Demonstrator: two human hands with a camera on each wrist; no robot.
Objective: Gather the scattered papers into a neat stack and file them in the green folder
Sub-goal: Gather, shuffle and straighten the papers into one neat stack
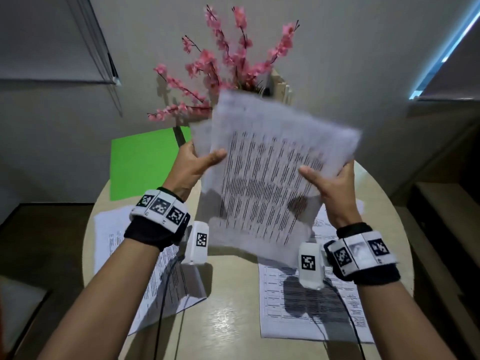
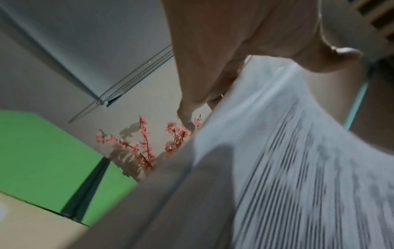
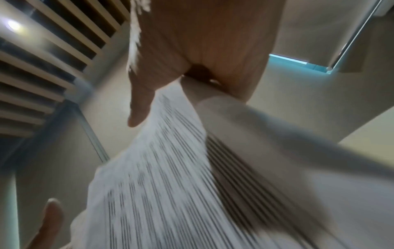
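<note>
Both hands hold a bundle of printed papers up in the air above the round table, tilted and blurred. My left hand pinches its left edge, thumb on top. My right hand pinches the right edge the same way. The same papers fill the left wrist view, and the papers also fill the right wrist view. The green folder lies flat at the table's far left. A printed sheet lies on the table at the left. Another printed sheet lies at the right.
A vase of pink blossom branches stands at the back of the table, right behind the raised papers. Cables hang from my wrist cameras over the table. The wall is close behind; floor drops away on both sides.
</note>
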